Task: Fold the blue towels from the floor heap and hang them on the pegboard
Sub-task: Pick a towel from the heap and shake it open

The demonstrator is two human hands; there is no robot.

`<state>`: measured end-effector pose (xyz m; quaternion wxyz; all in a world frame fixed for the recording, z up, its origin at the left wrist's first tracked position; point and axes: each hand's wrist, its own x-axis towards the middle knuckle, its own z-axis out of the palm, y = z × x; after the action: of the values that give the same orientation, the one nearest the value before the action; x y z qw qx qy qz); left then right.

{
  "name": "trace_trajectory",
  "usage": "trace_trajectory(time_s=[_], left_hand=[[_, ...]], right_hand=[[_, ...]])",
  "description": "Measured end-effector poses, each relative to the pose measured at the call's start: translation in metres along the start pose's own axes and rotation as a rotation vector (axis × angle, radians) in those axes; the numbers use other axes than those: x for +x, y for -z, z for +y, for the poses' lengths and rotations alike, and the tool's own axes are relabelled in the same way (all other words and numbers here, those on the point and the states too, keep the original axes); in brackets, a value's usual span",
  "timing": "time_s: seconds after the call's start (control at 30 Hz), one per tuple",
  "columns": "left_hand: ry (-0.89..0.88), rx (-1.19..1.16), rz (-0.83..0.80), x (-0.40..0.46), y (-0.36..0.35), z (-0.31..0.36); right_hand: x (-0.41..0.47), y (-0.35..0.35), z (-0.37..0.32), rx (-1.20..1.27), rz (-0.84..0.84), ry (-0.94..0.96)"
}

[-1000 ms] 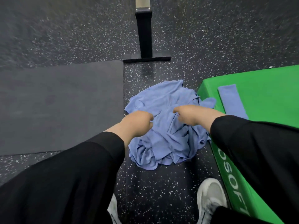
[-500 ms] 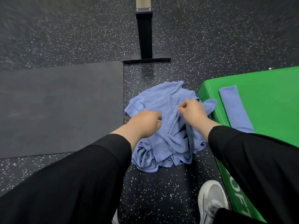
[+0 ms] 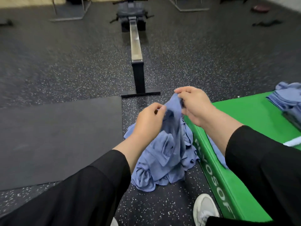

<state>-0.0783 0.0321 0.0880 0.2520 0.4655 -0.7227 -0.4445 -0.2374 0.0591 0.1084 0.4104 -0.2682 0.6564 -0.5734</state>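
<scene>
One shoe (image 3: 205, 209) stood nearest. One heap (image 3: 162, 162) of blue towels lay on the floor (image 3: 81, 70) against the green box (image 3: 244, 115). Above it, two hands, left hand (image 3: 149, 121) and right hand (image 3: 193, 106), were raised, fingers pinching one towel (image 3: 173, 111) by its top edge. One folded stack (image 3: 288, 97) sat far right on the box.
</scene>
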Motion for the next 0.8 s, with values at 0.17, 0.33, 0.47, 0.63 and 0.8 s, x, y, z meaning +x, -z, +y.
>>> trace_trajectory(time_s=[0.17, 0.33, 0.47, 0.63, 0.8], left_hand=[[-0.04, -0.23, -0.028, -0.042, 0.02, 0.052], [-0.115, -0.14, 0.163, -0.068, 0.06, 0.068], [-0.128, -0.087, 0.185, -0.077, 0.094, 0.065], [-0.128, -0.134, 0.078, -0.071, 0.107, 0.059], [-0.117, -0.158, -0.002, -0.063, 0.107, 0.056]], right_hand=[[-0.074, -0.018, -0.065, 0.142, -0.128, 0.183], [-0.118, -0.032, -0.084, 0.022, -0.176, 0.342], [-0.117, -0.03, -0.079, -0.494, -0.007, 0.564], [-0.108, -0.029, -0.061, -0.659, -0.064, 0.612], [-0.099, -0.042, -0.062, -0.544, -0.289, 0.519]])
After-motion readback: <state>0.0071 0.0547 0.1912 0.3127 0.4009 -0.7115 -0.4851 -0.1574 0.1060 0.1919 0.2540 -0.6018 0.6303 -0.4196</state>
